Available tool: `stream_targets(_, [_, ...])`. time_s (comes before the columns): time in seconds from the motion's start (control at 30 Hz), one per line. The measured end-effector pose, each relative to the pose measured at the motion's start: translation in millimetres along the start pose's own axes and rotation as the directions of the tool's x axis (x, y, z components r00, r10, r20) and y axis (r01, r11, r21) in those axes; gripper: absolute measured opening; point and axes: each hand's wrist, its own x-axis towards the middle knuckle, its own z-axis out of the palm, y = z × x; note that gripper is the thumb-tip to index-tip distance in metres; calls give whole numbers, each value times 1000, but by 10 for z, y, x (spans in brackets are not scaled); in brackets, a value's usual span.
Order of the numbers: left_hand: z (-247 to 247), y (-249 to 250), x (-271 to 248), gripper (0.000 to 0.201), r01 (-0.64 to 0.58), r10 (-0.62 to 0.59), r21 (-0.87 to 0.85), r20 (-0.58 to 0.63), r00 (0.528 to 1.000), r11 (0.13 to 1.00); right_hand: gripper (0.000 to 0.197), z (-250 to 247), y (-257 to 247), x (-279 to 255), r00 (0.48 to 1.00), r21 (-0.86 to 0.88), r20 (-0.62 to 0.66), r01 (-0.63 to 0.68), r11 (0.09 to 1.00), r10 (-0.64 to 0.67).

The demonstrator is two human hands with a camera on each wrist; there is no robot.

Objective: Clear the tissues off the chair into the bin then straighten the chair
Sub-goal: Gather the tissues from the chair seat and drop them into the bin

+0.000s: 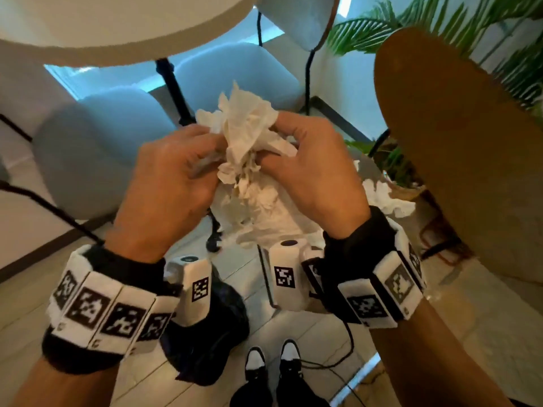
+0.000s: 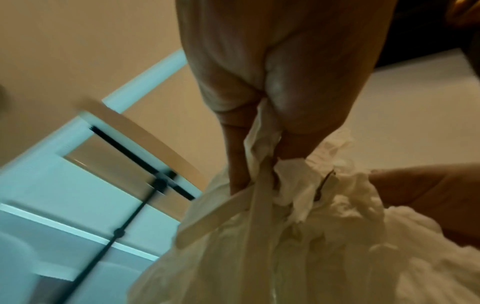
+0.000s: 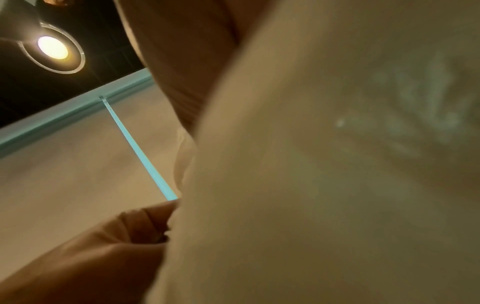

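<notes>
Both my left hand point(image 1: 173, 168) and right hand point(image 1: 311, 168) clench one bunch of tissues point(image 1: 246, 133) between them at chest height; the black bin point(image 1: 205, 333) waits below, near six o'clock, closer to my left hand.

Tissues point(image 1: 249, 136) between hands point(image 1: 244, 168), bin point(image 1: 205, 333) below.

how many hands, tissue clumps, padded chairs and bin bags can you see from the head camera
hands: 2, the left hand and the right hand
tissue clumps: 2, the bunch of tissues gripped by both hands and a loose tissue on the seat by the brown chair back
padded chairs: 3
bin bags: 1, the black bin bag
total: 8
</notes>
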Motion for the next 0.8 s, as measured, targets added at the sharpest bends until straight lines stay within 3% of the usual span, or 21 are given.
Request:
stream_targets(0.17, [-576, -651, -978, 20, 227, -222, 88, -63, 973, 970, 20, 1248, -75, -151, 968, 61, 249, 26, 998, -40])
stream_targets(0.3, [-412, -1458, -1900, 20, 463, -456, 43, -111, 883, 886, 18, 2397, 453, -345, 888, 20, 459, -54, 998, 39])
stream_targets(0.4, [115, -2130, -2439, 15, 600, -598, 3, -77, 798, 800, 18, 3068, 1221, -482, 837, -2, 531, -160, 987, 137])
stream_targets(0.57, [1487, -3456, -3415, 16, 747, -748, 52, 96, 657, 663, 30, 4152, 2946, -838, 713, -229, 592, -298, 927, 375])
stream_targets(0.7, [2570, -4280, -4202, 16, 799, -789, 76, 236, 568, 597, 31, 4834, 4211, -1148, 576, -375, 676, -268, 888, 459])
stream_targets(0.8, [3122, -4692, -4554, 15, 858, -815, 19, 326, 479, 513, 28, 5203, 4958, -1338, 485, -458, 695, -270, 847, 530])
